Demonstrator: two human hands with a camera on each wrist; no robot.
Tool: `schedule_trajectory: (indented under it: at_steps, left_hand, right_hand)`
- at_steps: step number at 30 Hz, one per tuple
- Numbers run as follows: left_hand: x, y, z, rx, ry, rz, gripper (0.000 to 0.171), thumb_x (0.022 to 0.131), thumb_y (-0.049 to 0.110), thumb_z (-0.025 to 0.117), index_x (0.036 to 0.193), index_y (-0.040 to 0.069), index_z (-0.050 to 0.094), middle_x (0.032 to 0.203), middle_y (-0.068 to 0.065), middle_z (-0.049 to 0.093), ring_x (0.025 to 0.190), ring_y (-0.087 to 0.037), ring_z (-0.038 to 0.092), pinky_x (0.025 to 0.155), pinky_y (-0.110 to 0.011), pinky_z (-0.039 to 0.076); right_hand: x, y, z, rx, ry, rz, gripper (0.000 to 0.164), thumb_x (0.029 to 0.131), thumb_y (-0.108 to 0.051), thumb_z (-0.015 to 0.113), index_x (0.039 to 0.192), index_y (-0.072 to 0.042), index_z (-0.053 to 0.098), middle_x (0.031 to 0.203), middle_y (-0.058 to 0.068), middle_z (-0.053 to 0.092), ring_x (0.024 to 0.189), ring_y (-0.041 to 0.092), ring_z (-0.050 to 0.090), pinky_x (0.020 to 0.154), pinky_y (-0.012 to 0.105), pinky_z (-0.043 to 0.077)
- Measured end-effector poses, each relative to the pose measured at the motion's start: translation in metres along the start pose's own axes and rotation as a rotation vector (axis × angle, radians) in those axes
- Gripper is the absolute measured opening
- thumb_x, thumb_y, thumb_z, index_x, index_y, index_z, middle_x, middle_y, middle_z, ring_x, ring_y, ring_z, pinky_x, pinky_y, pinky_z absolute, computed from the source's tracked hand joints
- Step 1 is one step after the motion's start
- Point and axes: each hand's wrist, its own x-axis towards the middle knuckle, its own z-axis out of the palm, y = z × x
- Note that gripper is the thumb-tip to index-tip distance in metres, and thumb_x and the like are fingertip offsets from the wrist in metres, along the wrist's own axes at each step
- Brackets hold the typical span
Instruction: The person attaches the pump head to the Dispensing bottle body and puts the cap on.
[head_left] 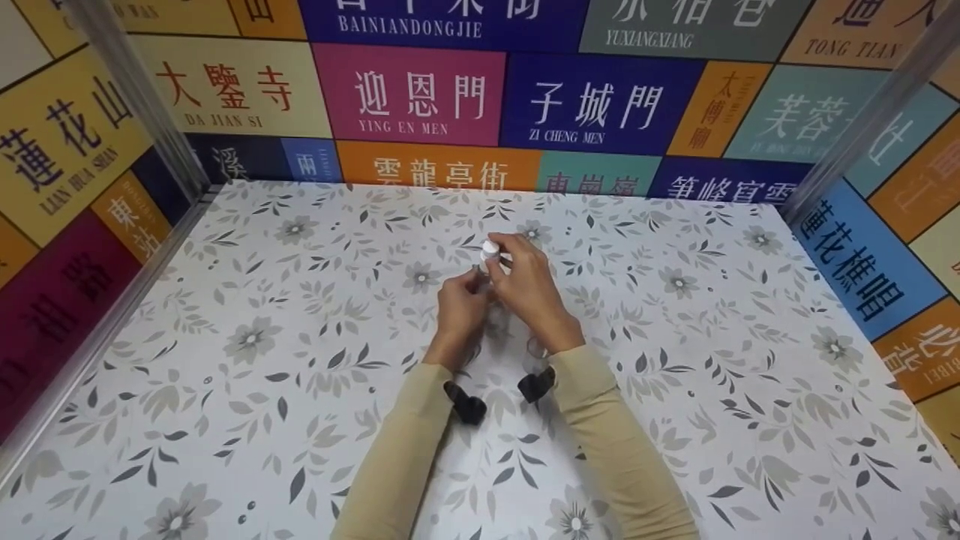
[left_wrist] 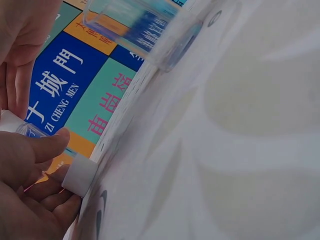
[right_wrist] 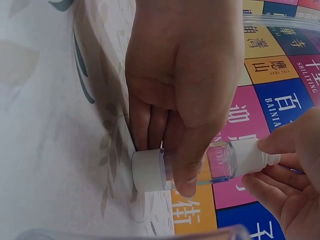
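A small bottle stands upright between the hands, with a clear body (right_wrist: 217,162), a white base (right_wrist: 149,171) and a white top (head_left: 490,247). My left hand (head_left: 459,307) grips the clear body, its thumb laid across the front in the right wrist view. Higher up, my right hand (head_left: 531,283) pinches the white top between thumb and fingers. In the left wrist view the white base (left_wrist: 80,175) sits low, close to the tabletop; whether it touches cannot be told. Hands hide part of the body.
A clear cup-like cylinder (left_wrist: 135,30) stands on the table near the right wrist, faint in the head view. The white tabletop (head_left: 255,420) has a leaf and flower print. Colourful sign-covered panels (head_left: 409,94) rise behind it, with clear edge strips at the sides.
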Motion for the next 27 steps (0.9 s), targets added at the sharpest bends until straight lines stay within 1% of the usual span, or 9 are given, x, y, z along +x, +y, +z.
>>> schedule_trajectory:
  at_steps: [5, 9, 13, 14, 16, 19, 21, 25, 27]
  left_hand:
    - [0.0004, -0.0005, 0.0002, 0.013, 0.010, 0.002, 0.012, 0.087, 0.000, 0.064, 0.089, 0.003, 0.076, 0.075, -0.006, 0.067, 0.069, -0.014, 0.052, 0.064, -0.024, 0.042]
    - [0.0006, -0.0006, 0.0003, 0.018, 0.007, -0.008, 0.011, 0.087, -0.001, 0.064, 0.087, 0.004, 0.075, 0.072, -0.002, 0.063, 0.068, -0.015, 0.052, 0.063, -0.024, 0.041]
    - [0.0003, 0.0000, 0.0000, 0.012, -0.002, -0.009, 0.012, 0.087, -0.002, 0.063, 0.086, 0.003, 0.073, 0.072, -0.002, 0.060, 0.068, -0.015, 0.051, 0.062, -0.024, 0.040]
    - [0.0003, 0.0002, -0.0001, 0.011, -0.004, -0.008, 0.012, 0.087, -0.003, 0.063, 0.087, 0.003, 0.073, 0.073, -0.003, 0.061, 0.068, -0.015, 0.051, 0.062, -0.024, 0.040]
    - [0.0005, 0.0000, -0.0005, 0.029, -0.001, 0.009, 0.014, 0.088, -0.002, 0.063, 0.091, 0.003, 0.076, 0.075, -0.006, 0.067, 0.069, -0.016, 0.053, 0.064, -0.025, 0.042]
    - [0.0011, -0.0007, -0.0006, 0.050, 0.004, 0.028, 0.017, 0.089, 0.000, 0.063, 0.099, 0.002, 0.077, 0.084, -0.012, 0.074, 0.072, -0.017, 0.056, 0.066, -0.025, 0.045]
    - [0.0014, -0.0013, -0.0005, 0.070, 0.008, 0.039, 0.019, 0.090, 0.002, 0.063, 0.103, 0.003, 0.077, 0.089, -0.014, 0.076, 0.072, -0.016, 0.058, 0.067, -0.026, 0.046]
    - [0.0011, -0.0009, 0.0000, 0.059, 0.000, 0.014, 0.017, 0.090, 0.003, 0.063, 0.099, 0.004, 0.077, 0.089, -0.011, 0.076, 0.072, -0.014, 0.057, 0.067, -0.025, 0.046]
    - [0.0009, -0.0005, 0.0000, 0.045, -0.003, 0.001, 0.014, 0.089, 0.003, 0.064, 0.095, 0.004, 0.077, 0.085, -0.009, 0.074, 0.071, -0.014, 0.055, 0.066, -0.025, 0.045]
  right_hand:
    - [-0.0001, -0.0007, 0.0001, -0.030, -0.007, 0.015, 0.033, 0.093, -0.004, 0.065, 0.125, 0.004, 0.062, 0.118, 0.019, 0.065, 0.112, 0.030, 0.067, 0.095, 0.033, 0.055]
    - [-0.0001, -0.0015, 0.0000, -0.039, 0.003, 0.008, 0.032, 0.093, -0.006, 0.066, 0.124, 0.003, 0.063, 0.116, 0.019, 0.066, 0.109, 0.030, 0.066, 0.094, 0.036, 0.055]
    - [0.0001, -0.0014, 0.0004, -0.026, 0.019, -0.004, 0.032, 0.093, -0.007, 0.065, 0.124, 0.004, 0.063, 0.115, 0.019, 0.066, 0.109, 0.031, 0.065, 0.096, 0.036, 0.055]
    - [0.0001, -0.0013, 0.0004, -0.020, 0.019, -0.002, 0.032, 0.093, -0.007, 0.065, 0.124, 0.004, 0.063, 0.116, 0.019, 0.066, 0.110, 0.031, 0.065, 0.096, 0.036, 0.054]
    - [-0.0002, -0.0011, 0.0003, -0.012, 0.016, 0.001, 0.032, 0.094, -0.006, 0.064, 0.124, 0.004, 0.063, 0.117, 0.019, 0.065, 0.111, 0.031, 0.066, 0.096, 0.035, 0.055]
    - [-0.0006, -0.0011, -0.0003, -0.003, 0.003, 0.015, 0.031, 0.094, -0.005, 0.064, 0.124, 0.003, 0.062, 0.118, 0.018, 0.065, 0.112, 0.030, 0.066, 0.096, 0.034, 0.055]
    - [-0.0009, -0.0012, -0.0008, 0.004, 0.000, 0.016, 0.030, 0.095, -0.005, 0.064, 0.123, 0.003, 0.062, 0.118, 0.018, 0.065, 0.111, 0.030, 0.067, 0.094, 0.034, 0.056]
    - [-0.0007, -0.0015, -0.0016, 0.007, -0.001, 0.018, 0.029, 0.094, -0.004, 0.064, 0.122, 0.003, 0.062, 0.117, 0.018, 0.065, 0.109, 0.030, 0.067, 0.092, 0.033, 0.057]
    - [-0.0003, -0.0015, -0.0018, 0.001, -0.002, 0.018, 0.029, 0.094, -0.005, 0.065, 0.122, 0.003, 0.062, 0.117, 0.018, 0.065, 0.110, 0.029, 0.067, 0.091, 0.033, 0.057]
